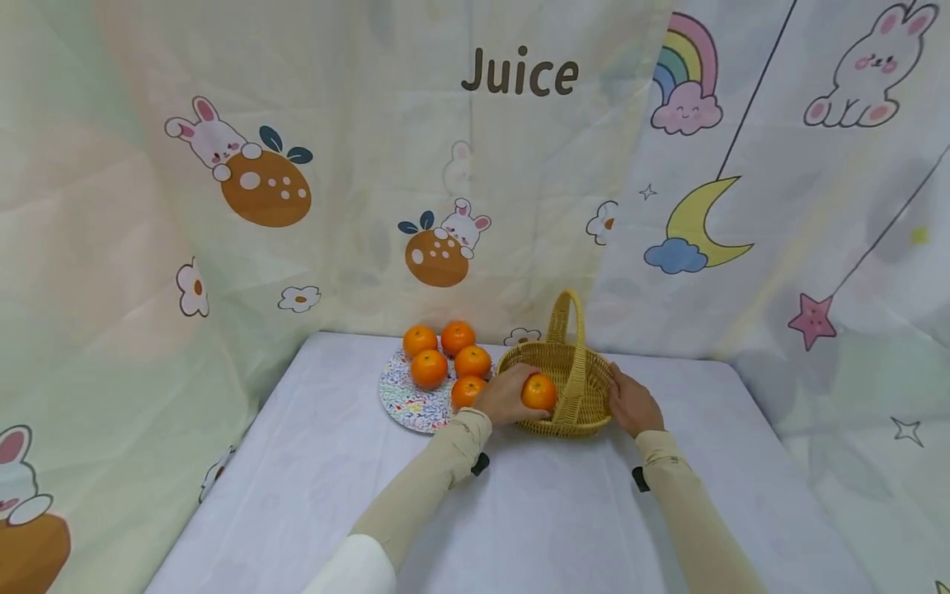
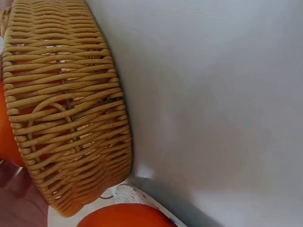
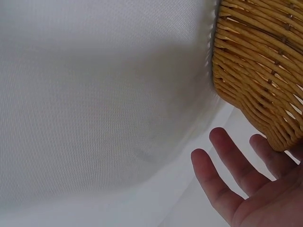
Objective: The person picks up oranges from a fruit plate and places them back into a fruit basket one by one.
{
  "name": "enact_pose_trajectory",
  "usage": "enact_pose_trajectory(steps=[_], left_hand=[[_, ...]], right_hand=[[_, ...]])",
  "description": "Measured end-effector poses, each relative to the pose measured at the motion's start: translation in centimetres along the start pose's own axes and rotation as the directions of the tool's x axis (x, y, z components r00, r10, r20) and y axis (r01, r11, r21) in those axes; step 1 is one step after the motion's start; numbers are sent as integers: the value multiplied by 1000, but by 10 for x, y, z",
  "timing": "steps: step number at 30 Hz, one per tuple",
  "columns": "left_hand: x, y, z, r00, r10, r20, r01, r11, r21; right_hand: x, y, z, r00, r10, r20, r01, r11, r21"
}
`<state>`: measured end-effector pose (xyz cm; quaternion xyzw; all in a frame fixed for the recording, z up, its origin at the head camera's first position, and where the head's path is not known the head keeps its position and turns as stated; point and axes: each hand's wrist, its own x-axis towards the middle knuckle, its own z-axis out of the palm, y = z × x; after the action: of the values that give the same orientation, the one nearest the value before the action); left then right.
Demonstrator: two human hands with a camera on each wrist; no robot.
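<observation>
An orange [image 1: 539, 391] is gripped in my left hand [image 1: 508, 394], over the left front side of a yellow wicker basket [image 1: 552, 428]. In the left wrist view, that orange [image 2: 8, 137] shows behind the basket's woven wall [image 2: 71, 104], and part of the left hand [image 2: 21, 201] shows below it. My right hand [image 1: 635, 402] touches the basket's right rim. Several of its fingers [image 3: 236, 165] are loosely extended in the right wrist view, beside the woven wall [image 3: 265, 61]; its thumb is hidden there.
Left of the basket, a round speckled plate [image 1: 397, 404] bears several oranges [image 1: 429, 369]. The left forearm passes in front of the plate's right edge. The basket's tall handle [image 1: 577, 346] arches over its middle. A printed curtain [image 1: 356, 165] hangs behind the white-covered table [image 1: 297, 495].
</observation>
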<state>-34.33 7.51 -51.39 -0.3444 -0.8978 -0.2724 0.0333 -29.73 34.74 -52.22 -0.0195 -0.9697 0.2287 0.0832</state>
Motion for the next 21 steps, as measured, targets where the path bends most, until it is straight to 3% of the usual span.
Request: enact_pose_trajectory(steps=[12,21], left_hand=[[1,6,-2,991,-68,114,62,997,56],[5,-4,5,995,-23,99,17,998,54]], right_hand=[[-3,-3,0,1000,-5,-11,5,1000,-11],[0,1,0,1000,-5,8,5,1000,-4]])
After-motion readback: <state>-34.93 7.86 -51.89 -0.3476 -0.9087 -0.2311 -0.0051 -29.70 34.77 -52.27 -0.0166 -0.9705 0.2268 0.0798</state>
